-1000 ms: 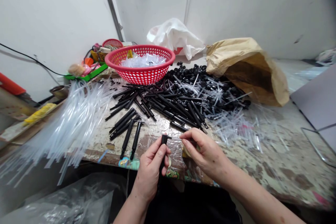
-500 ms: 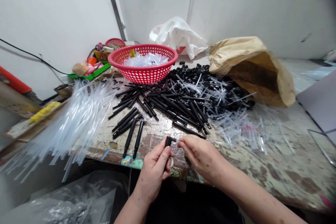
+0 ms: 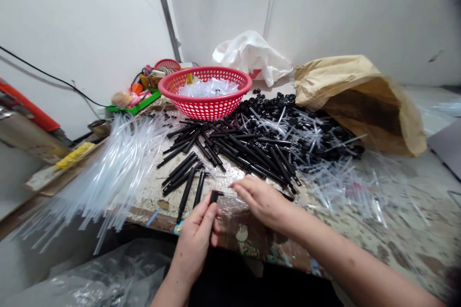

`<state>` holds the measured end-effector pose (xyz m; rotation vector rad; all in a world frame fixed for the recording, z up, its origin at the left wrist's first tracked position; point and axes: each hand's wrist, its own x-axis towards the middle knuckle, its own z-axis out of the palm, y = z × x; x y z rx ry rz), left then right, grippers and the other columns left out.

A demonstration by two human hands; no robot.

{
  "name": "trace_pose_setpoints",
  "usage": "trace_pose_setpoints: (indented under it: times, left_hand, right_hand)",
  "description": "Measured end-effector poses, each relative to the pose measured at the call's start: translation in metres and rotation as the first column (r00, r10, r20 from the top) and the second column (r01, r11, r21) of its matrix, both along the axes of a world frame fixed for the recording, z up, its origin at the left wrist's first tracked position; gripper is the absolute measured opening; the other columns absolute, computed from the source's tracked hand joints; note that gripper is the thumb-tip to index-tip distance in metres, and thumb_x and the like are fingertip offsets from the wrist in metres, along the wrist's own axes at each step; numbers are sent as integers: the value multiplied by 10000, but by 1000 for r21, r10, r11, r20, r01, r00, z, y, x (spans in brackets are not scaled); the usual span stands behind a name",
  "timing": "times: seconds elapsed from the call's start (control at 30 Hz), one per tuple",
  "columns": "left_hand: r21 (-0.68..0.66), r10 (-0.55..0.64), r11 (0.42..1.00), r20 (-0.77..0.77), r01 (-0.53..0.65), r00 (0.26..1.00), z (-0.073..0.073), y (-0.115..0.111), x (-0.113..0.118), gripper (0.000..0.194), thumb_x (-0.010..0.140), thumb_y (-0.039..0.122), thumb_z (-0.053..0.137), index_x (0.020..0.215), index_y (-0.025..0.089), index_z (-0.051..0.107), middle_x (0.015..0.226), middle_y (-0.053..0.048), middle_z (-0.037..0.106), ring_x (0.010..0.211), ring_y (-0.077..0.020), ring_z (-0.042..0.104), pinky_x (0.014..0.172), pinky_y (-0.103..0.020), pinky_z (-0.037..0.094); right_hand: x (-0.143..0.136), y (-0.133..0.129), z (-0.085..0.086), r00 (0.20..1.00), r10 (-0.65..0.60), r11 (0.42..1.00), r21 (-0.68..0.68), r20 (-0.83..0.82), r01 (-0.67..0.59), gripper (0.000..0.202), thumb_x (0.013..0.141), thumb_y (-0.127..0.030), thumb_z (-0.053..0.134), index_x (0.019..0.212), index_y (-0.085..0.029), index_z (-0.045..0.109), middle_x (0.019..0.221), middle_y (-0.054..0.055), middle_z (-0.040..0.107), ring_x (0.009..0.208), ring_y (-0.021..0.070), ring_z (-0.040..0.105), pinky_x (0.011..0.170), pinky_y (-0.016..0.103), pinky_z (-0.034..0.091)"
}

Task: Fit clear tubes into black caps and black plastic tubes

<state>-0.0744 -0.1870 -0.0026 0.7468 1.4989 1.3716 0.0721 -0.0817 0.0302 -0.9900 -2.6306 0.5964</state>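
Observation:
My left hand is wrapped round a black plastic tube with a small side spout at its top, pointing right. Most of the tube is hidden by the fingers. My right hand is just right of the spout, apart from it, with thumb and fingers drawn together; whatever is between the fingertips is too small to make out. Beside the left hand, finished-looking black tubes with side spouts lie on the worktable. Behind both hands is a heap of similar black tubes.
Long clear tubes fan over the left edge. A red basket of clear pieces stands behind. Small black parts and short clear tubes spread right, near a brown paper bag. A white plastic bag lies at the back.
My left hand has moved left with the black tube. My right hand has also shifted left and lifted slightly, and the gap to the spout is wider. The camera view has turned a little left.

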Motion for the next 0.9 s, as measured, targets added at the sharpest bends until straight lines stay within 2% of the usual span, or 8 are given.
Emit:
trace_pose_setpoints:
  times: [0.1,0.27,0.43,0.6,0.7,0.77,0.83,0.9]
  left_hand:
    - [54,150,989,-312,-140,938,-3,12,-31,539,761,446,590,1222,167,566,805,-46,631,653,-150,563,634,-271,485]
    - [137,185,983,-736,-124,651,-15,43,-73,470,840,392,451,1231,151,552,935,-101,665,889,-233,604,857,-381,442]
    - [156,162,987,-917,-45,366,-25,75,-86,447,868,346,396,1170,75,584,967,-171,646,944,-282,583,855,-424,443]
    - [178,197,973,-972,-148,125,-21,87,-87,518,855,386,441,1182,0,551,1028,-245,595,979,-358,551,857,-516,415]
    - [356,369,928,-920,-114,132,-4,83,-73,561,845,420,473,1227,11,514,1066,-244,564,1019,-354,530,888,-514,406]
    - [475,453,879,-862,49,228,10,78,-52,574,843,409,499,1293,57,454,1117,-216,550,1071,-322,512,936,-480,395]
    - [486,393,830,-857,273,333,21,72,-22,622,827,369,552,1370,138,355,1256,-182,498,1173,-300,455,997,-460,356]
    - [419,204,753,-882,508,424,24,66,8,609,843,299,546,1395,199,310,1286,-137,511,1177,-257,475,992,-406,389]
  right_hand:
    - [-7,37,-2,963,-177,978,145,203,149,363,947,-293,313,902,-190,658,921,66,601,872,171,514,745,269,397]
    - [-24,71,-9,897,-318,933,269,308,239,235,841,-208,481,842,-116,698,1008,163,572,995,289,449,772,362,378]
    - [-31,75,-7,885,-352,922,274,305,272,201,801,-207,514,837,-120,691,1021,161,580,1001,286,470,759,353,379]
    - [-5,82,6,882,-414,903,223,227,366,248,868,-265,439,1010,-166,617,919,90,656,852,213,572,719,310,384]
    - [21,75,23,917,-388,919,117,96,377,233,887,-306,426,1015,-210,596,843,13,668,739,145,582,658,248,386]
    - [36,60,37,940,-338,941,-13,-46,338,203,868,-309,460,951,-203,611,791,-1,657,691,129,567,618,231,383]
    - [45,37,48,950,-266,959,-144,-163,244,177,849,-292,485,900,-188,619,753,0,644,669,127,556,602,229,385]
    - [50,11,52,957,-196,964,-223,-215,147,171,854,-265,470,896,-177,610,767,9,639,683,128,555,619,235,398]
